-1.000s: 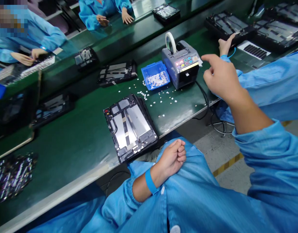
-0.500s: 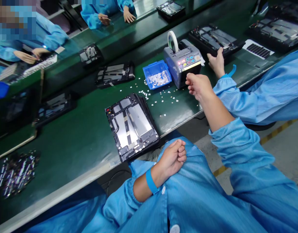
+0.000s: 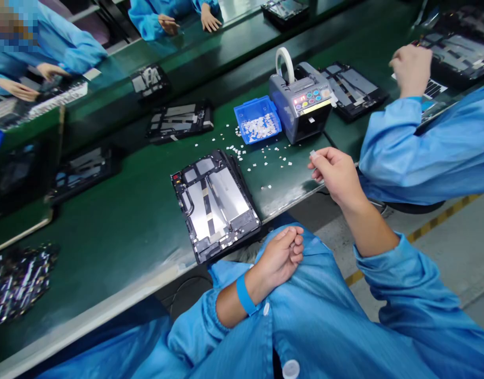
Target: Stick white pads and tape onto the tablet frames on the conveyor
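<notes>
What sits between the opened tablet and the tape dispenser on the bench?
Head view: loose small white bits scattered on the green bench, with the blue tray of more bits just left of the tape dispenser. Nothing else lies before the opened tablet.

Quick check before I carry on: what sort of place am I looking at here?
Most likely an electronics assembly line: open tablet chassis lie along a green conveyor belt, an automatic tape dispenser stands by, and workers wear blue cleanroom smocks.
</notes>
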The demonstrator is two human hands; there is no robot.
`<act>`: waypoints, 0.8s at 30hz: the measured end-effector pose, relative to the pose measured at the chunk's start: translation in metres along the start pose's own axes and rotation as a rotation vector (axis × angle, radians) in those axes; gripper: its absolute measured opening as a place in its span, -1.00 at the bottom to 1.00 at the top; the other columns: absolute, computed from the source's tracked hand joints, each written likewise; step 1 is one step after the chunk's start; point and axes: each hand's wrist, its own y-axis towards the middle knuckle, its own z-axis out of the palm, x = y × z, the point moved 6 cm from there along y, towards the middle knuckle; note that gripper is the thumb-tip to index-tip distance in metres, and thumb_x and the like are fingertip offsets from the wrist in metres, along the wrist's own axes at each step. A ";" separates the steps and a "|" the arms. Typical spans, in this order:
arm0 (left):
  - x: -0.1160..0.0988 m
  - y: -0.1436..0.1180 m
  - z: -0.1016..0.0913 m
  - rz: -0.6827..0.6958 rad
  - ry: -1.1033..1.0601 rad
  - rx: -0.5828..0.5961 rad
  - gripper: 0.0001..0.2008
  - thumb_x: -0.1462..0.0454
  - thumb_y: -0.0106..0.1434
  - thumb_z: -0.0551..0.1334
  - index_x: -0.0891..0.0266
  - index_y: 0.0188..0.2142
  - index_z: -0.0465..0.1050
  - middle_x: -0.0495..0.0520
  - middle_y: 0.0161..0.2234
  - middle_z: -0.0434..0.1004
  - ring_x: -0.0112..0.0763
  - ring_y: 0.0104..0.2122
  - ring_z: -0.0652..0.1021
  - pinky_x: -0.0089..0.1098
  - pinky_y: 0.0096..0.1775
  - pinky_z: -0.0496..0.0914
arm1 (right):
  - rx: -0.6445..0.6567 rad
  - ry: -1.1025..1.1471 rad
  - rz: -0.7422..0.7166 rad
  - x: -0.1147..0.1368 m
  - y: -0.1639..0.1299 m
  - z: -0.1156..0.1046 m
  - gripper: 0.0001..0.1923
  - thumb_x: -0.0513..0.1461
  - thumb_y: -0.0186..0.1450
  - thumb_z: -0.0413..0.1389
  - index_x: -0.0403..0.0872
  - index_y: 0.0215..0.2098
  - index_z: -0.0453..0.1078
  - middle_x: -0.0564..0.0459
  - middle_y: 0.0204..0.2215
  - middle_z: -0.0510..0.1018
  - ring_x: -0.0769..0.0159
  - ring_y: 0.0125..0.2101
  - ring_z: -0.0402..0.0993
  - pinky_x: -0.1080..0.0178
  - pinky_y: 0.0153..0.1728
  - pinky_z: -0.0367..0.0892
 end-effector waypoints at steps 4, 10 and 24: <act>0.002 0.000 0.001 -0.012 0.014 0.020 -0.71 0.19 0.27 0.48 0.30 -0.21 0.44 -0.14 -0.50 0.22 -0.65 -0.61 0.25 -0.64 -0.63 0.05 | -0.024 -0.082 -0.083 0.010 -0.002 -0.008 -0.77 -0.05 0.33 0.24 -0.04 -0.32 0.47 0.11 -0.46 0.59 0.42 -0.53 0.45 0.37 -0.49 0.32; -0.004 -0.006 0.005 0.016 -0.031 0.016 -0.76 0.18 0.35 0.41 0.29 -0.22 0.44 -0.17 -0.54 0.18 -0.65 -0.64 0.24 -0.64 -0.63 0.07 | 0.162 -0.176 -0.052 0.020 -0.031 -0.007 -0.78 -0.08 0.39 0.18 -0.04 -0.30 0.47 0.10 -0.45 0.60 0.38 -0.51 0.45 0.31 -0.46 0.31; -0.105 -0.071 0.069 0.244 -0.162 0.167 -0.43 0.03 0.60 -0.08 0.31 -0.26 0.55 0.05 -0.43 0.52 -0.48 -0.46 0.51 -0.45 -0.28 0.43 | 0.725 -0.998 -1.196 0.129 -0.109 0.090 -0.82 -0.26 0.45 0.13 -0.08 -0.31 0.50 -0.04 -0.35 0.47 0.15 -0.30 0.27 0.11 -0.27 0.12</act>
